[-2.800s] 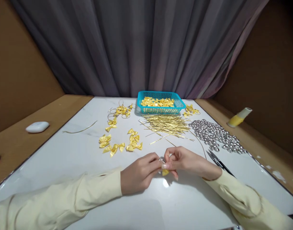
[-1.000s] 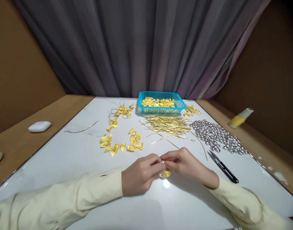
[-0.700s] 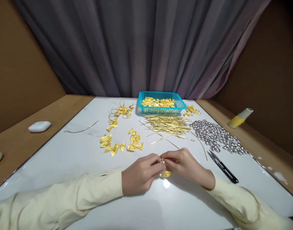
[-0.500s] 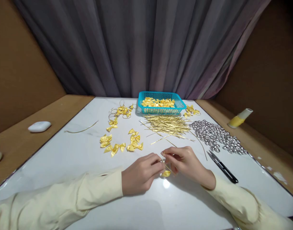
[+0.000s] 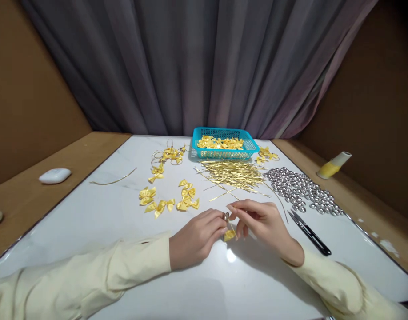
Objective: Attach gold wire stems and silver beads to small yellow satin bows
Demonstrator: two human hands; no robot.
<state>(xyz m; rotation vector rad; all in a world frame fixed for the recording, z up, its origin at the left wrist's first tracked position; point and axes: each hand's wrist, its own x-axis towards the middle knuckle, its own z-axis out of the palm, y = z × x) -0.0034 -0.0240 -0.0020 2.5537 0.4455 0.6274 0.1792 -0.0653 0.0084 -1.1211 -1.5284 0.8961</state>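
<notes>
In the head view, both hands meet over the near middle of the white table (image 5: 177, 293). The left hand (image 5: 199, 235) has its thumb and fingers pressed together, grasping a small silver bead (image 5: 226, 217) that shows at its fingertips. A yellow bow (image 5: 229, 235) hangs just below the bead, partly hidden by those fingers, and a thin gold tie (image 5: 234, 230) slants down beside it. The right hand (image 5: 266, 224) comes in from the other side, forefinger and thumb drawn close together next to the bead, the other fingers curled beneath; whether they pinch the end of the tie, I cannot tell.

Beyond the hands lies a heap of gold strips (image 5: 234, 174), and behind it stands a blue basket (image 5: 224, 153) with more yellow bows inside. Loose bows (image 5: 160, 206) lie to the left, nearer the hands, with a tangle of looped bows (image 5: 172, 154) farther back; a smaller bunch (image 5: 266, 154) sits right of the basket. A spread of silver beads (image 5: 300, 189) covers the right side, with black-handled snips (image 5: 310, 232) near the right wrist. A single wire (image 5: 115, 181) lies well apart, at the left.
</notes>
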